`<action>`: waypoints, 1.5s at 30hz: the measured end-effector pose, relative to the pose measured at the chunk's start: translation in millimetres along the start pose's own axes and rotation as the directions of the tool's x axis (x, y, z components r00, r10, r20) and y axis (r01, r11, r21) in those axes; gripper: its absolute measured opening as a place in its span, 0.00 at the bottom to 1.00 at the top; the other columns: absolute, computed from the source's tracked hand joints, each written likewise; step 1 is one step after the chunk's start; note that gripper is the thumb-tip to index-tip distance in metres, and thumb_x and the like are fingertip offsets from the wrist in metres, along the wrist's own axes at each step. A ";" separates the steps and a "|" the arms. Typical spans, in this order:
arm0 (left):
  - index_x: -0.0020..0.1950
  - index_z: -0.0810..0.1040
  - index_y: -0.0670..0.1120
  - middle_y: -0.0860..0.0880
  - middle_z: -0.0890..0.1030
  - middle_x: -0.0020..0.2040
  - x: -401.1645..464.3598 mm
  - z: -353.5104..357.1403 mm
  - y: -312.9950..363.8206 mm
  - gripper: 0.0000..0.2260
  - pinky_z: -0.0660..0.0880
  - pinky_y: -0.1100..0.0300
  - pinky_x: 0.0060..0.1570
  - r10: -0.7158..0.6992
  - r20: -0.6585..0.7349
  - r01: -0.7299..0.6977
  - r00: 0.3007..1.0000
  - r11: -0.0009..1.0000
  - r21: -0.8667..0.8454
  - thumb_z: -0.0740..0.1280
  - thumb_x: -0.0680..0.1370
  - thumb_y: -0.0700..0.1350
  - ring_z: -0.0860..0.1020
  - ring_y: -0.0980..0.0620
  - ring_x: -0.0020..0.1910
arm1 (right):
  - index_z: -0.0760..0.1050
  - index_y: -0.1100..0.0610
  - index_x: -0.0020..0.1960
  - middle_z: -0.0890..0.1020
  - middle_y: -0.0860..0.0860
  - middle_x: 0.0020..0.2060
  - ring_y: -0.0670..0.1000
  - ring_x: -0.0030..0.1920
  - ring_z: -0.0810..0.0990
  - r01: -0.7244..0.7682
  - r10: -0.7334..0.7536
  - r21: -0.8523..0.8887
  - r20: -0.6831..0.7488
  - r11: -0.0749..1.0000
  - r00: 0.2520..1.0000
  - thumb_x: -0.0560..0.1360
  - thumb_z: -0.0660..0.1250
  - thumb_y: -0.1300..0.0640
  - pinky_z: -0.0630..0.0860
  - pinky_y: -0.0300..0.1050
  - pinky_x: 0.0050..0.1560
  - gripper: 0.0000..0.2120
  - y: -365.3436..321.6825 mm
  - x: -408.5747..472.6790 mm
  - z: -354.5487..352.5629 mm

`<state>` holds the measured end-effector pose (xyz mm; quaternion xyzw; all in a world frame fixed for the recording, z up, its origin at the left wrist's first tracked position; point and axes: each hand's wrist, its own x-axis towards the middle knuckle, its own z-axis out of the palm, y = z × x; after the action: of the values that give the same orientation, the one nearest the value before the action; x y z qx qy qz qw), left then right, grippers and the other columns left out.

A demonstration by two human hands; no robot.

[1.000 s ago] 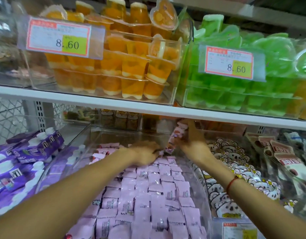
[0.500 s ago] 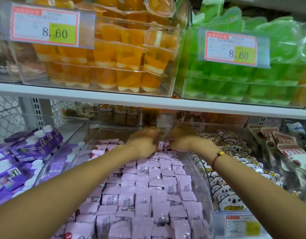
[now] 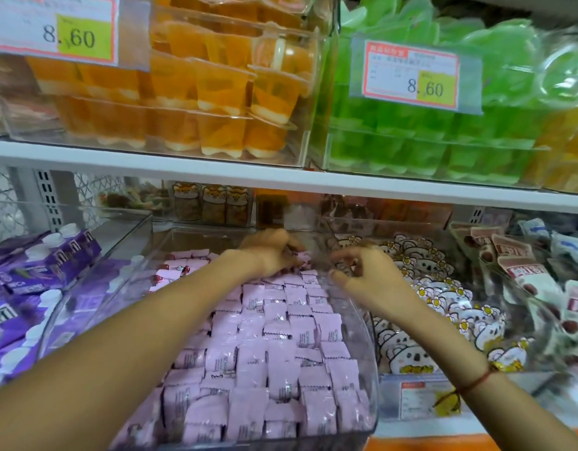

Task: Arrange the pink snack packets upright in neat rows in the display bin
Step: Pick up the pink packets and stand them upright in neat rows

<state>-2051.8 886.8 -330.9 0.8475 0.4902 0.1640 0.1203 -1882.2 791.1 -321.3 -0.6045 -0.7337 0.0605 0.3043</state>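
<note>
pink snack packets [image 3: 274,346] in display bin [image 3: 367,323] | left hand [image 3: 271,252] pinching far packet | right hand [image 3: 369,275] loosely curled, empty, above

Single head-worn wide-angle view, looking forward and down from close range into the clear display bin [image 3: 362,323] on the lower shelf, with the white upper shelf [image 3: 281,177] and its price tags crossing the frame's top, edges bowed.

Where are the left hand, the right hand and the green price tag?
left hand [image 3: 269,255], head view, back of the hand.
right hand [image 3: 367,276], head view, back of the hand.
price tag [image 3: 411,74], head view, middle of the label.
</note>
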 end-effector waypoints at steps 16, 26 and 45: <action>0.48 0.82 0.51 0.50 0.81 0.50 -8.5 8.9 19.5 0.07 0.70 0.60 0.40 0.077 -0.142 -0.056 0.987 0.988 0.146 0.67 0.76 0.52 0.77 0.50 0.48 | 0.79 0.49 0.50 0.73 0.50 0.53 0.47 0.49 0.74 -0.070 0.099 0.229 -0.118 0.971 0.988 0.73 0.68 0.56 0.69 0.40 0.51 0.07 10.1 -9.1 19.3; 0.55 0.78 0.46 0.52 0.75 0.56 -35.1 25.9 14.3 0.10 0.73 0.57 0.52 0.132 -0.397 -0.137 0.908 0.990 0.015 0.61 0.80 0.50 0.73 0.54 0.54 | 0.76 0.48 0.56 0.80 0.50 0.48 0.53 0.50 0.78 -0.091 0.138 -0.183 0.263 0.979 0.955 0.68 0.69 0.56 0.78 0.46 0.48 0.17 -12.3 28.1 -0.3; 0.64 0.73 0.57 0.52 0.78 0.59 -13.2 -4.2 -7.9 0.14 0.71 0.60 0.46 0.118 0.103 -0.118 0.988 0.993 -0.004 0.53 0.82 0.49 0.76 0.54 0.48 | 0.72 0.59 0.56 0.78 0.56 0.48 0.53 0.48 0.76 0.010 -0.009 -0.040 0.035 0.999 0.999 0.75 0.67 0.57 0.71 0.44 0.43 0.12 -0.3 34.6 9.8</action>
<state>-2065.9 879.4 -332.0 0.8826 0.4324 0.1262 0.1347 -1890.4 825.8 -316.1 -0.6060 -0.7427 0.0547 0.2797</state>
